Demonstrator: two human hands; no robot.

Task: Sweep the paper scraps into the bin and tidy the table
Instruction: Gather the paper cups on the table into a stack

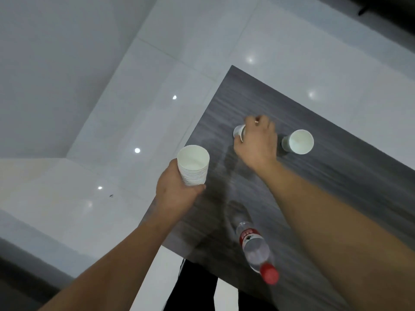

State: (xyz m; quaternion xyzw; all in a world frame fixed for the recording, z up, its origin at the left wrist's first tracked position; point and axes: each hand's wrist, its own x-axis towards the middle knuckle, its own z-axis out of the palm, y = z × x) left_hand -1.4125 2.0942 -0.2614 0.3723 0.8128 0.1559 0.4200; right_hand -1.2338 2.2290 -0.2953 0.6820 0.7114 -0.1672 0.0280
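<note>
Left hand [177,189] is wrapped round one stack of nested paper cups [193,164], mouth up beside the table [336,198] edge, likely ready for more. Right hand [258,142] closes its fingers on one tipped cup [238,131] on the tabletop. One more lone cup [298,142] lies just beyond, one water bottle [256,250] nearer. No paper scraps or bin in sight.

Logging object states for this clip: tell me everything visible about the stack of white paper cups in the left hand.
The stack of white paper cups is many thin cups nested together, their rolled rims forming ridges down the side. It is held roughly upright, mouth up, and the top cup looks empty. The left hand grips its lower part, thumb across the front, hiding the base. The stack is lifted above the left edge of the dark grey wood-grain table, touching nothing else.
</note>
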